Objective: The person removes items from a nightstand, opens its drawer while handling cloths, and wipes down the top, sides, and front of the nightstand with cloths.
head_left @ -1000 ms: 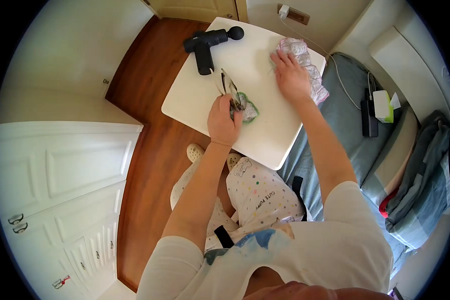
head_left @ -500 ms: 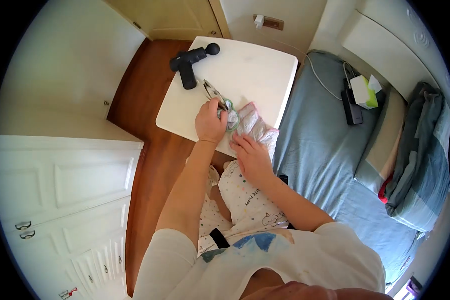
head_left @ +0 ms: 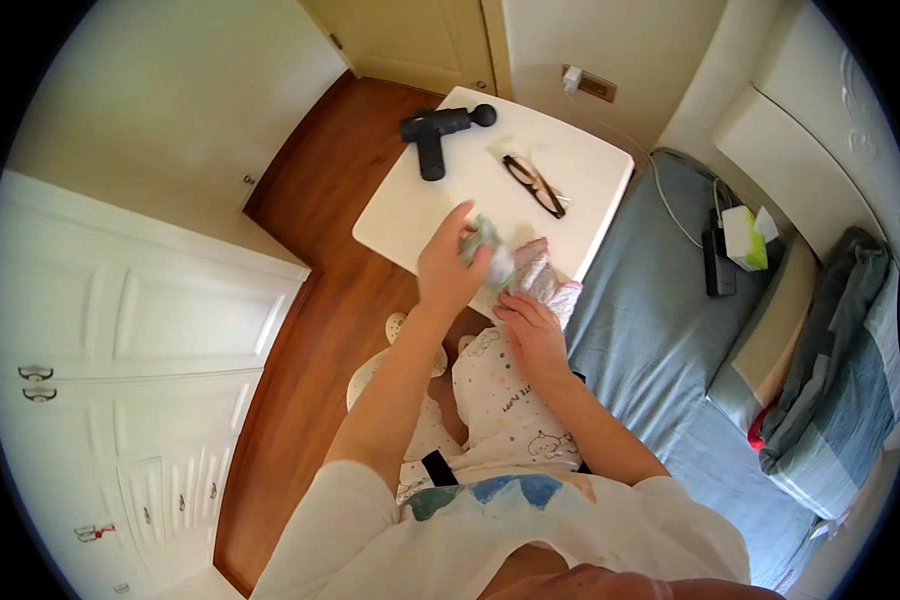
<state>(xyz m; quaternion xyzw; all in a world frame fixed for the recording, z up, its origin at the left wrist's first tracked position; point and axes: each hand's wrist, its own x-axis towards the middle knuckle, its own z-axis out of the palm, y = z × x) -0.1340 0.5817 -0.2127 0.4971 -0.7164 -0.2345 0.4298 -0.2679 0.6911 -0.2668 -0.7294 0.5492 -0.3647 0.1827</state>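
Note:
My left hand is closed on a small, light cloth with green edging, which is bunched and slightly blurred. Beside it, toward the table's front right corner, lies a crinkled whitish cloth with pink edging. The fingers of my right hand are together at the near edge of this pink-edged cloth and appear to hold it; the thumb is hard to make out. Dark-framed eyeglasses lie farther back on the white table, away from both hands.
A black massage gun rests at the table's back left. Along the right stands a bed with a tissue box, a dark power bank and folded bedding. White cabinets are at the left.
My left hand has let go of the eyeglasses, which now lie farther back and right on the table. It now grips the green-edged cloth. My right hand stays at the pink-edged cloth; the view has shifted.

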